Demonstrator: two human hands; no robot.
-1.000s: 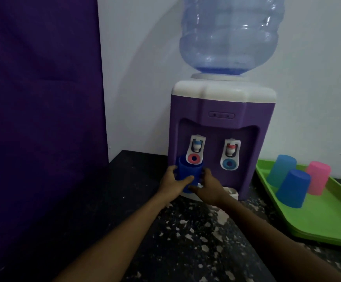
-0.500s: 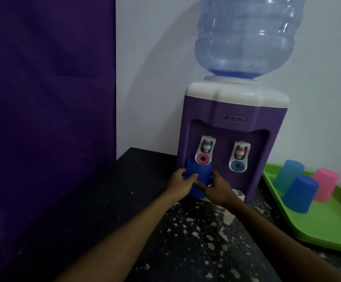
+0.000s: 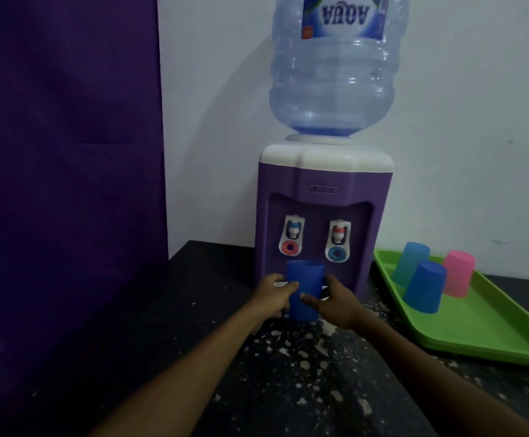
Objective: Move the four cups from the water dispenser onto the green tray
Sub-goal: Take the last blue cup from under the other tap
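A dark blue cup (image 3: 304,280) stands upright in front of the purple water dispenser (image 3: 323,197), just below its two taps. My left hand (image 3: 274,298) grips its left side and my right hand (image 3: 335,302) grips its right side. On the green tray (image 3: 483,329) to the right, three cups stand upside down: a light blue cup (image 3: 411,263), a dark blue cup (image 3: 425,287) and a pink cup (image 3: 458,272).
A large clear water bottle (image 3: 335,67) sits on top of the dispenser. A purple curtain (image 3: 64,184) hangs on the left. The black counter (image 3: 288,383) is flecked with white. A white wall stands behind.
Both hands have drawn the blue cup away from the left tap, lower and toward me. The camera has tilted up, showing more of the bottle.
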